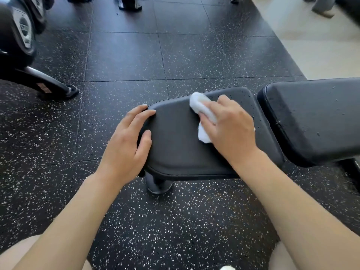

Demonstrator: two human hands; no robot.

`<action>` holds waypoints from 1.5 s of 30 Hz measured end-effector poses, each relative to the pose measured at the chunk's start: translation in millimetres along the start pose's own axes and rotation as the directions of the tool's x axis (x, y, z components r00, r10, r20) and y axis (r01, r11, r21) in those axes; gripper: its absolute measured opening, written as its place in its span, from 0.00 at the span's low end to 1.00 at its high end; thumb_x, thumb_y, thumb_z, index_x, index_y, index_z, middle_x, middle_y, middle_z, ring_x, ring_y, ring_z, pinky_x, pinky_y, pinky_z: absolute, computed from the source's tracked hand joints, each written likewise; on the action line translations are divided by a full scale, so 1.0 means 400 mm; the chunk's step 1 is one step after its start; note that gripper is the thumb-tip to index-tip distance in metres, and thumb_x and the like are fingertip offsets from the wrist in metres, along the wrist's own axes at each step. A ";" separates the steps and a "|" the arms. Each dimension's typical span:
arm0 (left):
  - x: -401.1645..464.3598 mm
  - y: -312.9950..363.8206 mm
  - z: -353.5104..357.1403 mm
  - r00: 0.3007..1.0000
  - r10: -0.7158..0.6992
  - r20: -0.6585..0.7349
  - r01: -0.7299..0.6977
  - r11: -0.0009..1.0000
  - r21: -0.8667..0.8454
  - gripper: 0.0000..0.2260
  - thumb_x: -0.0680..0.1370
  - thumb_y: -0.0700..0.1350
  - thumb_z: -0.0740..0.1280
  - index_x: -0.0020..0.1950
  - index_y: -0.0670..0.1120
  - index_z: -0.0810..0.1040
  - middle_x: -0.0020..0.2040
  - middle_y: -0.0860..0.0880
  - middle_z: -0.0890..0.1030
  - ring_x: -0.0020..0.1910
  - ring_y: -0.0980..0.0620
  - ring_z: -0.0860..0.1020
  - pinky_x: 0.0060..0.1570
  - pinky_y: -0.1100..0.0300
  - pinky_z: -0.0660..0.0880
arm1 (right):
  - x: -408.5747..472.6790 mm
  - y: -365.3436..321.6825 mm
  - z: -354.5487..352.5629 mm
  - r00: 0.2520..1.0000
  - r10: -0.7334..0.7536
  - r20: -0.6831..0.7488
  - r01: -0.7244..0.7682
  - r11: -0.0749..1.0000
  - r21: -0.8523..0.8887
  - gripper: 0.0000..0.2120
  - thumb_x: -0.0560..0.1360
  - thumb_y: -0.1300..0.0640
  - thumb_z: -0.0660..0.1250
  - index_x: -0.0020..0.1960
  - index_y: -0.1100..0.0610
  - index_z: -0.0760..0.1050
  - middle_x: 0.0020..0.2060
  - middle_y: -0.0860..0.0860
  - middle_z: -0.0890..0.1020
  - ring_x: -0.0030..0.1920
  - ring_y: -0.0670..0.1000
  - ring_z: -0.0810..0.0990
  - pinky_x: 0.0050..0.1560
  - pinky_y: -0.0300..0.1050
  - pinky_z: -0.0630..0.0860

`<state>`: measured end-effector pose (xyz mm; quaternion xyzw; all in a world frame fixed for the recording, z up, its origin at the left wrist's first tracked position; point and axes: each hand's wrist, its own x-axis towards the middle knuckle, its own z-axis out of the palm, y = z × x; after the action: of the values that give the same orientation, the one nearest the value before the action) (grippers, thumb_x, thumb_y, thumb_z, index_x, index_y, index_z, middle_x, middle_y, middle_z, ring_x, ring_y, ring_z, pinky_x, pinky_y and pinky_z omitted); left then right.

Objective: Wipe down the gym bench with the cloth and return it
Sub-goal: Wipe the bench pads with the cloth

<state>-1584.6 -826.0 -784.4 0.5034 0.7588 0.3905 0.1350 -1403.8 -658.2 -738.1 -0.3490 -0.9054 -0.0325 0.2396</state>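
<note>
- Back pad [319, 117] on the right, largest part of the surface, dotted with specks or droplets and lying well clear of the cloth: likely to be missed if wiping stays on the near pad.
- Seat pad [181, 141] in the middle, smooth under the hands but speckled along its far right edge: risk of a streaky, half-done wipe, with the cloth covering only a narrow strip per pass.
- Left hand [126, 145] resting on the left rim of the seat pad, fingers relaxed and nearly straight, thumb on top, nothing held in this grip: could slip off the rounded edge under a hard push from the other side.
- Right hand [229, 125] pressing down on the seat pad toward its far right, grip curled over the cloth and holding it bunched underneath.
- Cloth [202, 114], small, white, crumpled, sticking out on the left of the right hand: apt to roll up or slide free and drop to the speckled floor [136, 59], picking up dirt.
</note>
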 end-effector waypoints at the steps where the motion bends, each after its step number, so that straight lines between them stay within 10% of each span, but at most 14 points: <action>1: -0.001 0.002 0.000 1.000 -0.008 0.006 0.009 1.000 -0.004 0.23 0.83 0.49 0.57 0.78 0.52 0.69 0.79 0.56 0.66 0.79 0.56 0.64 0.78 0.58 0.60 | 0.011 -0.002 0.002 0.999 0.037 0.014 -0.037 0.999 0.013 0.09 0.76 0.51 0.71 0.54 0.54 0.81 0.40 0.52 0.75 0.41 0.58 0.78 0.36 0.50 0.75; 7: -0.023 -0.014 -0.015 0.999 -0.033 -0.012 0.032 0.998 -0.049 0.22 0.84 0.47 0.56 0.79 0.51 0.67 0.76 0.56 0.71 0.76 0.59 0.68 0.76 0.60 0.64 | -0.041 -0.191 0.021 0.955 -0.286 0.073 0.267 0.943 0.198 0.08 0.76 0.50 0.68 0.47 0.53 0.81 0.38 0.50 0.74 0.38 0.53 0.74 0.36 0.47 0.72; 13: -0.042 0.003 -0.006 0.997 -0.068 0.030 0.068 0.998 -0.001 0.27 0.84 0.51 0.56 0.83 0.49 0.60 0.80 0.55 0.65 0.79 0.59 0.62 0.79 0.63 0.56 | 0.124 0.011 0.053 0.992 0.078 0.103 -0.085 0.995 0.060 0.11 0.80 0.47 0.67 0.55 0.53 0.82 0.46 0.53 0.77 0.50 0.59 0.79 0.45 0.51 0.72; 20: -0.025 0.007 0.000 0.997 -0.058 -0.056 0.055 0.997 -0.056 0.23 0.82 0.47 0.56 0.78 0.47 0.68 0.74 0.52 0.73 0.74 0.54 0.70 0.75 0.51 0.66 | 0.003 -0.190 0.035 0.948 -0.300 0.102 0.268 0.931 0.249 0.11 0.77 0.49 0.64 0.50 0.54 0.82 0.41 0.51 0.77 0.41 0.55 0.77 0.39 0.50 0.74; 26: -0.021 0.022 0.018 0.998 -0.021 -0.054 0.024 0.998 0.055 0.27 0.81 0.54 0.57 0.79 0.45 0.69 0.79 0.50 0.68 0.79 0.53 0.63 0.80 0.59 0.57 | 0.074 0.002 0.022 0.997 0.036 0.065 -0.041 0.995 0.086 0.10 0.78 0.48 0.68 0.55 0.52 0.82 0.43 0.52 0.76 0.46 0.58 0.79 0.41 0.49 0.71; 32: -0.017 0.016 0.021 0.974 -0.021 -0.227 0.006 0.998 -0.064 0.17 0.77 0.39 0.61 0.65 0.41 0.77 0.70 0.47 0.78 0.69 0.46 0.76 0.72 0.50 0.70 | -0.059 -0.207 0.006 0.943 -0.314 0.111 0.287 0.934 0.212 0.10 0.78 0.51 0.64 0.54 0.53 0.81 0.41 0.51 0.76 0.40 0.54 0.74 0.38 0.50 0.73; 39: -0.017 0.048 0.025 0.978 0.142 -0.154 -0.133 0.989 0.066 0.11 0.77 0.40 0.67 0.58 0.43 0.81 0.68 0.48 0.78 0.71 0.47 0.73 0.74 0.59 0.64 | 0.047 0.006 0.013 0.995 0.050 0.082 -0.055 0.996 0.063 0.11 0.79 0.47 0.66 0.55 0.53 0.81 0.44 0.51 0.78 0.47 0.58 0.79 0.43 0.51 0.75; 45: -0.006 0.051 0.009 0.972 0.116 -0.207 -0.106 0.993 0.061 0.03 0.76 0.40 0.67 0.48 0.42 0.79 0.60 0.48 0.79 0.62 0.46 0.77 0.67 0.64 0.67 | -0.033 -0.152 0.008 0.957 -0.269 0.111 0.245 0.950 0.194 0.11 0.77 0.48 0.64 0.50 0.54 0.80 0.40 0.51 0.76 0.41 0.55 0.76 0.38 0.50 0.73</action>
<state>-1567.8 -822.4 -772.4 0.5043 0.7489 0.4294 0.0196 -1435.8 -711.5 -740.4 -0.2063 -0.9567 0.0415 0.2013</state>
